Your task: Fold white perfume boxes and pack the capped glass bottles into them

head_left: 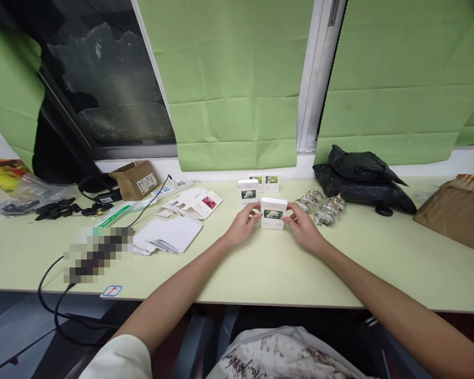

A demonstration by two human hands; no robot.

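White box (274, 223) stands upright — long axis vertical, flower print (273, 214) facing the camera — pinched between 2 hands (242, 226) (305, 227).

Green curtains (237, 84) partly cover a dark window (118, 84) behind a pale table (260, 279).

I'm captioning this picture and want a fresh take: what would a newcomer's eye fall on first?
Probably the broad green curtains hanging at the window behind the table. Next, near the middle, the small white box with a flower picture, upright between the left hand and right hand. Then perhaps the black plastic bundle, far right of them.
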